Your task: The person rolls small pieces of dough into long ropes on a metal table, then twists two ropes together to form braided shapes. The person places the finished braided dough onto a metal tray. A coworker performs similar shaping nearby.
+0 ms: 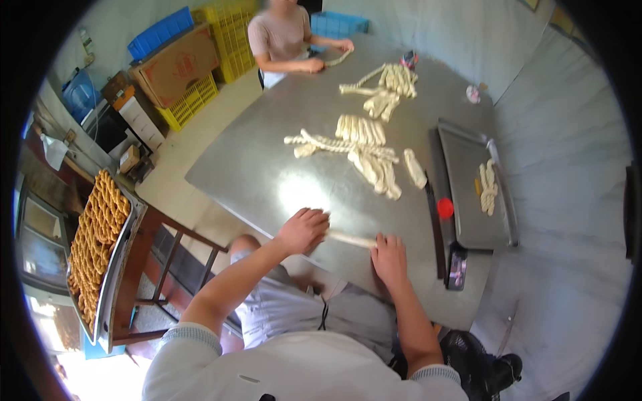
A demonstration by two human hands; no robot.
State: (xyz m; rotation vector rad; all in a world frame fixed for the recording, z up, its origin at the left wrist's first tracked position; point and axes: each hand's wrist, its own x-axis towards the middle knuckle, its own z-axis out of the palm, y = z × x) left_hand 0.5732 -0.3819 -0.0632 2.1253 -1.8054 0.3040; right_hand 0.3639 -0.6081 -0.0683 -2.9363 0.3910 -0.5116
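Observation:
A pale dough strand [351, 239] lies along the near part of the metal table [241, 145], stretched between both hands. My left hand [304, 230] covers its left end, palm down; what its fingers do underneath is hidden. At the strand's right end is my right hand [389, 256], its fingers curled over the tip. Beyond the hands lie twisted dough ropes [326, 143], a row of short dough pieces [360, 129] and a looser bunch of dough pieces [373, 173]. One separate dough piece [415, 168] rests to their right.
A metal tray [466, 220] with braided dough [487, 188] stands right, beside a dark bar [435, 230], a red lid [445, 207] and a phone [457, 269]. Across the table a person [281, 35] handles a strand. Browned dough twists [98, 240] fill a tray on a wooden stand at left.

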